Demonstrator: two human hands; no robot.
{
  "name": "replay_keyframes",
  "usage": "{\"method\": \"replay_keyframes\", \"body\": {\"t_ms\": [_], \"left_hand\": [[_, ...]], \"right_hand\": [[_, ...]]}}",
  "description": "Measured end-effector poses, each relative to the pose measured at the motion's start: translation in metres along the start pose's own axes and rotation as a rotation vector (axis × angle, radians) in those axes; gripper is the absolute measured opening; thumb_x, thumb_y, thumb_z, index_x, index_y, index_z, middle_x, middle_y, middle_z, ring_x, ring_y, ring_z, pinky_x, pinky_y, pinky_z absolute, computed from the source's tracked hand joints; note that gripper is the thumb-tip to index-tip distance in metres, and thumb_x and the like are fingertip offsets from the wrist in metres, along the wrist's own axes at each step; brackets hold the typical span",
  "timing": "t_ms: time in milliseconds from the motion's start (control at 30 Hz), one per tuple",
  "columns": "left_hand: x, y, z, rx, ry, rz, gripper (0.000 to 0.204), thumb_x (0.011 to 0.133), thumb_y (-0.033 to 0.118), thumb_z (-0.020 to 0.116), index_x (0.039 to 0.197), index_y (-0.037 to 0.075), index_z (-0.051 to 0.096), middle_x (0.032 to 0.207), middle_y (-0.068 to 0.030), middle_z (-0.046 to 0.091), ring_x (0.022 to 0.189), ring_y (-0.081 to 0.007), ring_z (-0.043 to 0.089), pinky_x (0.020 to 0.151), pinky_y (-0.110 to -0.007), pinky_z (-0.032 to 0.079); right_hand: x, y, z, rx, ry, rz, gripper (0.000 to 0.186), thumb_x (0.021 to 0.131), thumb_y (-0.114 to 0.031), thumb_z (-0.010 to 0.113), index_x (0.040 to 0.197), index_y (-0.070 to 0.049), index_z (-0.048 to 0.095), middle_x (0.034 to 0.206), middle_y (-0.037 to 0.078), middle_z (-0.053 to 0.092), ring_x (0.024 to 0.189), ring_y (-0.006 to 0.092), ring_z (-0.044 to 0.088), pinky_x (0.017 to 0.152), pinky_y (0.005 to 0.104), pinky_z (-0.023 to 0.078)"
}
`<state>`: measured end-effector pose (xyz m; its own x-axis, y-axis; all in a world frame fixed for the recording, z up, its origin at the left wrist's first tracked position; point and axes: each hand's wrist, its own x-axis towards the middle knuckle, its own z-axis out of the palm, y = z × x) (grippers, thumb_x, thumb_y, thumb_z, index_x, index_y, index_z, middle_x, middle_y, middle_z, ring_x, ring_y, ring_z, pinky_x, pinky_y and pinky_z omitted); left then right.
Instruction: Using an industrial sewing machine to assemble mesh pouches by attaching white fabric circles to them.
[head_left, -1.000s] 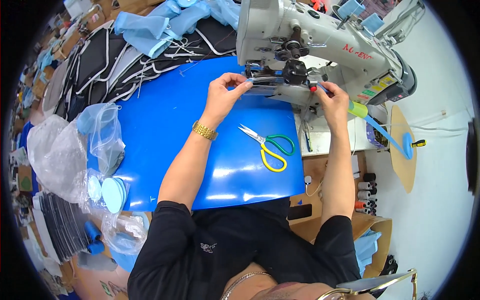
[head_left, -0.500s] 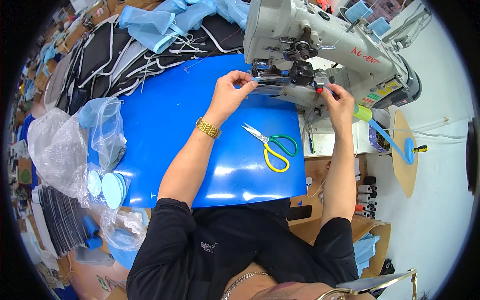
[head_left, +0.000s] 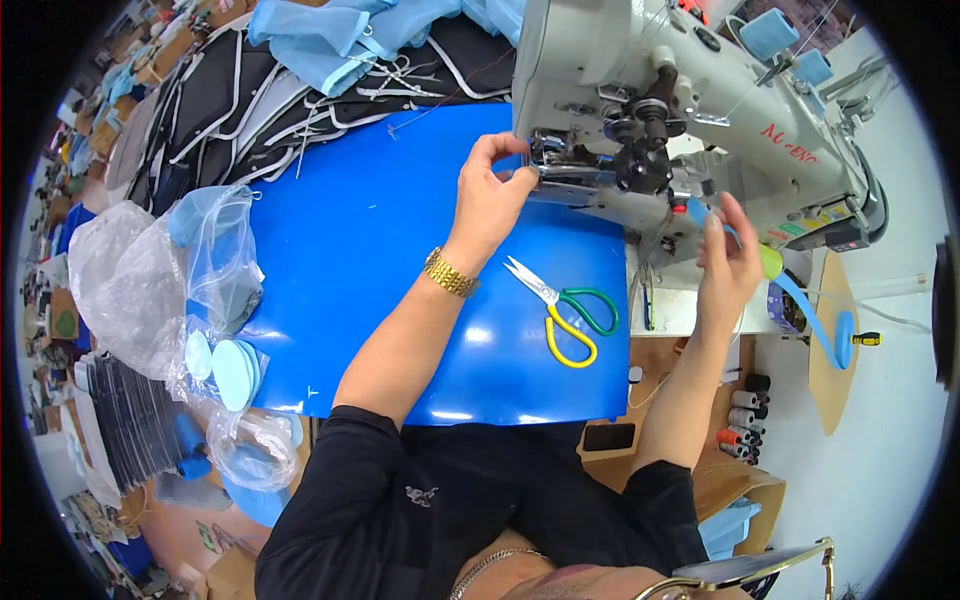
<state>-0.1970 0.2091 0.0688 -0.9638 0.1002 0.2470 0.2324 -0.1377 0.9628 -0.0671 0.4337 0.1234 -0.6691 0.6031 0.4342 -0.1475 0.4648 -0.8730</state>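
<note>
Fingers of the right hand (head_left: 731,275), slightly parted, were just beside the blue strip (head_left: 797,296), whose long axis ran from the sewing machine (head_left: 572,60) down-right toward its reel (head_left: 845,338), while the left hand (head_left: 490,200) was farther, at the machine's left end, its hold indeterminable.

The head-worn fisheye looks closely down on the sewing machine (head_left: 760,120) and blue worktop (head_left: 350,250).

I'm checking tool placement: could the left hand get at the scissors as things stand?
Probably yes: the scissors lie uncovered on the blue tabletop, and nothing visible stands between them and the left hand. It would just have to leave the sewing machine first.
</note>
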Motion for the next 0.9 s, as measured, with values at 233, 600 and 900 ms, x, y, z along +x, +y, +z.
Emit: {"method": "replay_keyframes", "body": {"t_ms": [233, 600, 900], "left_hand": [[-0.012, -0.025, -0.005, -0.362, -0.094, 0.062, 0.042, 0.084, 0.004, 0.07, 0.123, 0.002, 0.054, 0.121, -0.0078, 0.058, 0.112, -0.0142, 0.055, 0.097, -0.03, 0.044], [-0.001, -0.032, -0.002, -0.378, -0.101, 0.064, 0.039, 0.082, 0.009, 0.076, 0.115, 0.004, 0.058, 0.119, -0.0057, 0.061, 0.11, -0.0136, 0.057, 0.092, -0.03, 0.047], [-0.01, -0.013, 0.0, -0.48, -0.1, -0.051, 0.036, 0.085, 0.007, 0.072, 0.117, 0.005, 0.056, 0.125, -0.0051, 0.056, 0.115, -0.0141, 0.052, 0.096, -0.03, 0.043]], "right_hand": [[-0.118, 0.003, -0.006, -0.231, -0.329, -0.086, 0.024, 0.082, 0.001, 0.067, 0.106, 0.0, 0.065, 0.089, 0.009, 0.064, 0.077, 0.016, 0.061, 0.069, 0.026, 0.049], [-0.176, 0.034, 0.01, -0.273, -0.4, -0.09, 0.029, 0.079, 0.0, 0.068, 0.109, 0.0, 0.065, 0.107, 0.018, 0.063, 0.097, 0.0318, 0.062, 0.085, 0.0364, 0.05], [-0.176, 0.034, 0.012, -0.297, -0.404, -0.091, 0.027, 0.079, 0.0, 0.068, 0.106, 0.0, 0.066, 0.105, 0.018, 0.062, 0.096, 0.0309, 0.062, 0.083, 0.0358, 0.049]]}}
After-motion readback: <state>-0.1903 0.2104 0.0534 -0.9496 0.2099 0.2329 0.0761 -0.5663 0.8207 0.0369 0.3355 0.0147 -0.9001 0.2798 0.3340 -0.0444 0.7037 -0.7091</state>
